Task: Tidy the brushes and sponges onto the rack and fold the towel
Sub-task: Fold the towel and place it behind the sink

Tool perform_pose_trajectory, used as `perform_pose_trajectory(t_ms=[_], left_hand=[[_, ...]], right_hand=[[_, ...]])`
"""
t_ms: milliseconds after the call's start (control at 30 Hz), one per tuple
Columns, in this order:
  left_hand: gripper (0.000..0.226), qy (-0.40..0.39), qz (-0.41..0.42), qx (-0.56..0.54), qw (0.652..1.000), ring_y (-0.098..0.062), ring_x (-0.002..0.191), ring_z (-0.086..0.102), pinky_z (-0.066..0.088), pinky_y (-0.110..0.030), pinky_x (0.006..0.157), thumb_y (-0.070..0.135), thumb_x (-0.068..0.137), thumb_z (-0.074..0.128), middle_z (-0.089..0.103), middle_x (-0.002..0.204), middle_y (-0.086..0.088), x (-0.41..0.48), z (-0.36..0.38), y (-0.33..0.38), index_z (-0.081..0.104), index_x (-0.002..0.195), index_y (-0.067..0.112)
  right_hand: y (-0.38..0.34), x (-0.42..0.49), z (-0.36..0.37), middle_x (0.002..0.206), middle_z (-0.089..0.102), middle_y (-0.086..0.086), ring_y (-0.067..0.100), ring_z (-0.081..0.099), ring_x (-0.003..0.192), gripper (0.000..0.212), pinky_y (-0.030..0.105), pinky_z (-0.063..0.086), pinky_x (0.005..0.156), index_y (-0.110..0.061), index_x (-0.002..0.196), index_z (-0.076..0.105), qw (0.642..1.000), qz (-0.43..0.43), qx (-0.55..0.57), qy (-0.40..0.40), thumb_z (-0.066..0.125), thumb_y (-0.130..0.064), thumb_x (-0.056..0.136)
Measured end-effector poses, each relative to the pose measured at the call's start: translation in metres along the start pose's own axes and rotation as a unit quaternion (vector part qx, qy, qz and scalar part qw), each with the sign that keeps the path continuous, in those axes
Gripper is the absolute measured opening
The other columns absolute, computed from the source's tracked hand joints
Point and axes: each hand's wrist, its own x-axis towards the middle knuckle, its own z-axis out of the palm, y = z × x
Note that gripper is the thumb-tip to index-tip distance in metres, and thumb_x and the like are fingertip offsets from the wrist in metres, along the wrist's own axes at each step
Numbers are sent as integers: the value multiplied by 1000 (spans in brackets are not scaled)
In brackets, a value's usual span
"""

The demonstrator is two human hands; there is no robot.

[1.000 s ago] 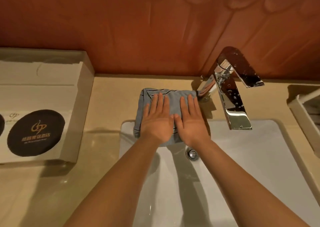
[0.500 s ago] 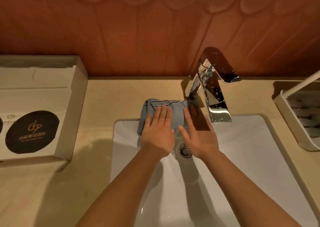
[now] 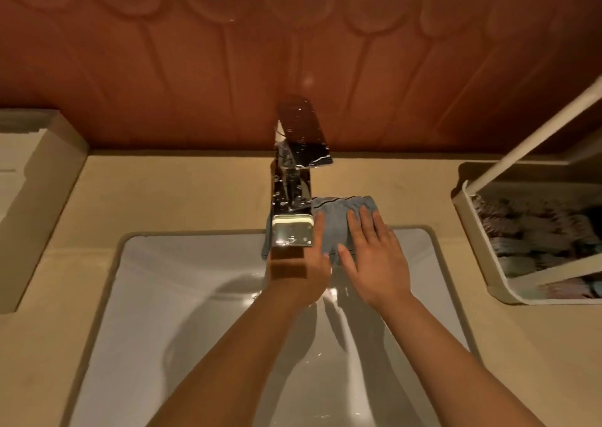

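Observation:
A folded blue towel lies on the sink's back rim, just right of the faucet base, its front edge hanging a little over the basin. My right hand rests flat on it with straight fingers. My left hand lies beside it, fingers straight on the towel's left part, partly hidden behind the faucet spout. The white rack stands at the right edge and holds several sponges or cloths, too blurred to tell apart.
A chrome faucet rises at the back middle over the white basin. A white box sits on the beige counter at the left. A brown wall runs behind.
The view swung right, so the box slid left and the rack came in. The towel and both hands moved from the faucet's left to its right.

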Motion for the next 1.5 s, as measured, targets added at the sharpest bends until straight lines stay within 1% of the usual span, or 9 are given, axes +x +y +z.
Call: perform_pose_trajectory(t_ms=[33,133,267,367,467,800,1233,1367,1500], left_hand=[[63,27,5,-7,1000,-23,143,24,16,-29,115,32,93,24,7,158,-15,6,2,11,10,149,9],[65,-40,16,-25,999,-18,145,-14,-20,-26,108,31,98,29,-16,157,-5,19,7,35,-9,148,14],[63,-45,-1,8,999,-15,144,-18,-13,-34,114,37,99,23,-18,157,-1,31,6,36,-12,148,19],[59,-72,-4,24,997,-15,144,-18,-7,-35,116,37,100,17,-18,157,-1,44,1,38,-11,148,20],[57,-75,-27,16,997,-14,144,-18,-3,-38,117,38,100,13,-19,157,1,56,2,42,-13,148,21],[56,-58,-56,22,996,-16,143,-20,-9,-35,117,39,100,9,-20,156,0,97,5,50,-13,148,19],[56,16,-65,18,998,-16,146,-7,-4,-35,117,40,100,14,-2,159,-2,134,10,51,0,150,20],[56,27,-68,23,997,-17,146,-4,-2,-36,117,41,99,16,1,159,-1,139,11,51,2,150,21],[55,20,-74,31,997,-17,146,-5,-2,-36,118,40,100,15,0,159,-1,139,12,52,1,150,21]], right_hand=[[10,0,-2,160,-4,3,18,-7,147,84,32,-2,117,-21,150,-3,1000,1,-3,0,-11,-59,75],[32,4,-12,160,3,4,19,-1,147,84,34,1,118,-20,151,4,1000,-5,1,-7,-8,-59,77],[38,17,-21,159,9,6,22,3,147,62,34,3,118,-19,151,10,1000,-9,11,-17,11,-47,95],[40,27,-23,159,9,9,25,5,147,65,35,5,118,-16,150,11,1000,-10,6,-12,8,-44,92],[44,39,-24,159,6,9,24,3,147,56,35,4,118,-17,151,8,1000,-10,-6,-22,16,-39,100],[52,85,-38,160,-2,4,23,-2,147,54,34,3,118,-18,151,3,998,-6,-10,-58,17,-34,101],[60,120,-25,158,14,10,28,6,146,52,36,5,118,-13,150,14,998,-25,44,33,22,-28,100],[63,122,-23,156,21,11,29,12,145,62,38,10,117,-12,148,20,996,-33,57,58,11,-32,90],[66,123,-21,158,14,9,27,7,146,53,37,6,118,-13,150,14,997,-42,53,48,19,-29,100]])
